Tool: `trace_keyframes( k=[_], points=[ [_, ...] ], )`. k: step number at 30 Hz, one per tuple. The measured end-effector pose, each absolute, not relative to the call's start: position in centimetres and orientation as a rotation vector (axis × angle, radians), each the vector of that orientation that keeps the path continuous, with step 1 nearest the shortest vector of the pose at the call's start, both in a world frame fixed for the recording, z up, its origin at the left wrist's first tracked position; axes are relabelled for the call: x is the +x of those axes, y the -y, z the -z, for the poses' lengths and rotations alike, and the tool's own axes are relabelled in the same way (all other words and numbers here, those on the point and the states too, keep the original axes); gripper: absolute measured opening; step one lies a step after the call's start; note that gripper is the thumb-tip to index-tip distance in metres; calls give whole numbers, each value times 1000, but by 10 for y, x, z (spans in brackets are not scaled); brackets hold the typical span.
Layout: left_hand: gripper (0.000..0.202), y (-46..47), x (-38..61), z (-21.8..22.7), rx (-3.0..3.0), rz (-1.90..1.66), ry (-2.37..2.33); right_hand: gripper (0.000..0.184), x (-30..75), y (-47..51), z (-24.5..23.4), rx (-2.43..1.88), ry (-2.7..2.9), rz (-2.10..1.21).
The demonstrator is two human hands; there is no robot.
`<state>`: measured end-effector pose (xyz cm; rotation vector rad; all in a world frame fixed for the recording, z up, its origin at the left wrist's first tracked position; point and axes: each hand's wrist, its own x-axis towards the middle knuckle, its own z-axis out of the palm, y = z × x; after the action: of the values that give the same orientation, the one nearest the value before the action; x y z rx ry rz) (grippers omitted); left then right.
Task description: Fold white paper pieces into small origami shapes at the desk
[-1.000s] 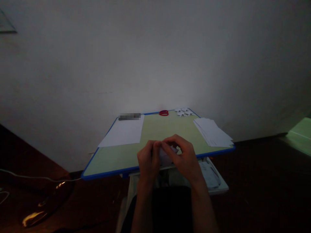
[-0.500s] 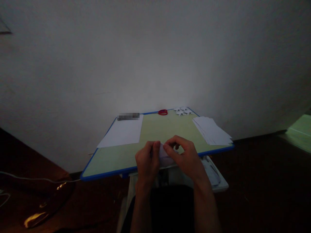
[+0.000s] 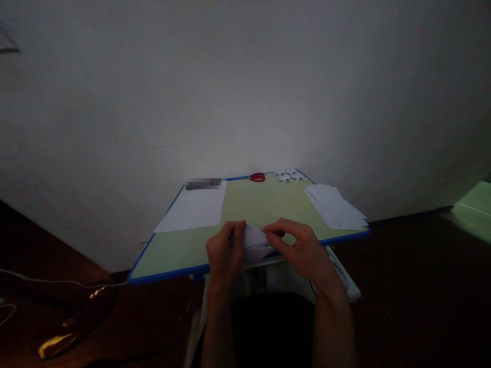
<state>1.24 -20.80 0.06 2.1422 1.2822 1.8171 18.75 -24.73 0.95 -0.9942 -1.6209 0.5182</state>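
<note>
A: Hands, quick?
B: Left hand: thumb pressed against curled fingers, gripping the left end of a folded white paper. Right hand: thumb and forefinger pinched narrow on the paper's right side. (Dim shot; can't tell what the other right fingers are doing.)
A: Paper's where?
B: Between the hands, at the near blue edge of the pale green table.
A: Rest of the tabletop?
B: Left: large white sheet, dark pixelated object at its far end. Far edge: red-handled scissors. Far right corner: small folded paper pieces, bunched. Right side: fanned white sheets, overlapping.
</note>
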Motion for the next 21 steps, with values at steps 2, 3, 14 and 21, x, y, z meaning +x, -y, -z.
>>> trace_keyframes(
  k=[2,3,14,21],
  points=[
    [28,208,13,-1,2130,-1821,-1282,19,191,249,-8,-987,1599,-587],
    [28,208,13,-2,2124,-1821,-1277,26,193,249,-8,-987,1581,-624],
    [29,204,18,2,1858,-1967,-1470,46,184,238,-3,-917,1421,-697],
    [34,203,22,3,1729,-1954,-1478,38,170,223,2,-910,1387,-775]
  ],
)
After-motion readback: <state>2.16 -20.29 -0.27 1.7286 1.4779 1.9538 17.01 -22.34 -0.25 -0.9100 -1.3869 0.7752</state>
